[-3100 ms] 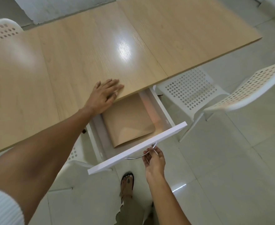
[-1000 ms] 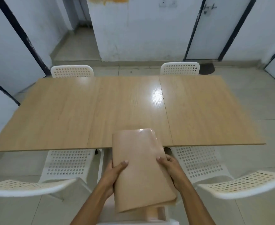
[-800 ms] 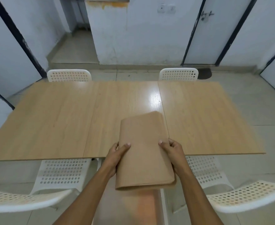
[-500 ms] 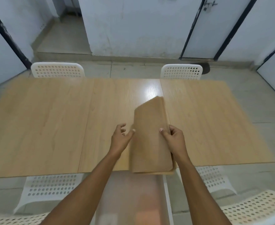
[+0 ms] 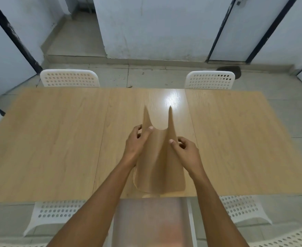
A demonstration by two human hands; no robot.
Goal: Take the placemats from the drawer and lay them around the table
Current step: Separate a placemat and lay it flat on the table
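Placemats point(image 5: 160, 163): count in stack unclear; lower edge motion-blurred, near table point(image 5: 57, 139) edge behind it hidden. Left hand point(image 5: 137, 145) fingers mostly behind left flap; right hand point(image 5: 185, 152) fingertips tucked behind right flap. Open drawer point(image 5: 152, 221), bottom centre: interior blurred, front cut by lower frame edge. Near chairs point(image 5: 242, 209) partly under tabletop, cut at bottom corners. Far chairs point(image 5: 69, 78): only backrests show. Dark object point(image 5: 230, 70) on floor, upper right: unidentifiable.
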